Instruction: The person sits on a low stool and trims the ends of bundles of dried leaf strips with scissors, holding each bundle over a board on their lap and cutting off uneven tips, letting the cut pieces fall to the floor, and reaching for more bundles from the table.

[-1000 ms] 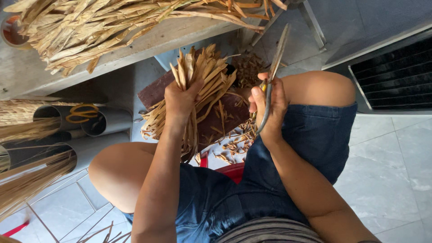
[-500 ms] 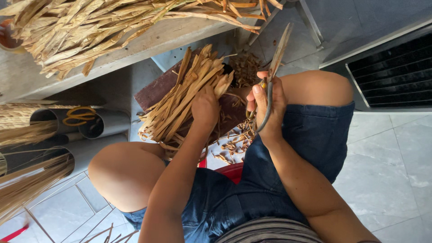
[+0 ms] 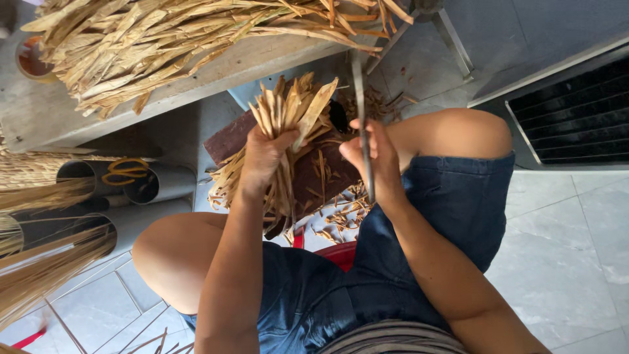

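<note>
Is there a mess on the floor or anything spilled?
Yes. Short dry tan strip offcuts lie scattered on the floor between the knees, beside the dark brown block. The left hand grips a bundle of tan strips; the right hand holds a long thin blade.

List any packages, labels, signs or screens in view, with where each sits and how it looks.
None in view: no package, label, sign or screen shows.
Nearest to containers: grey tubes at the left, lying on their sides, open-ended, with orange-handled scissors resting on them.
Orange-brown cup at the top left on the bench, round.
</note>
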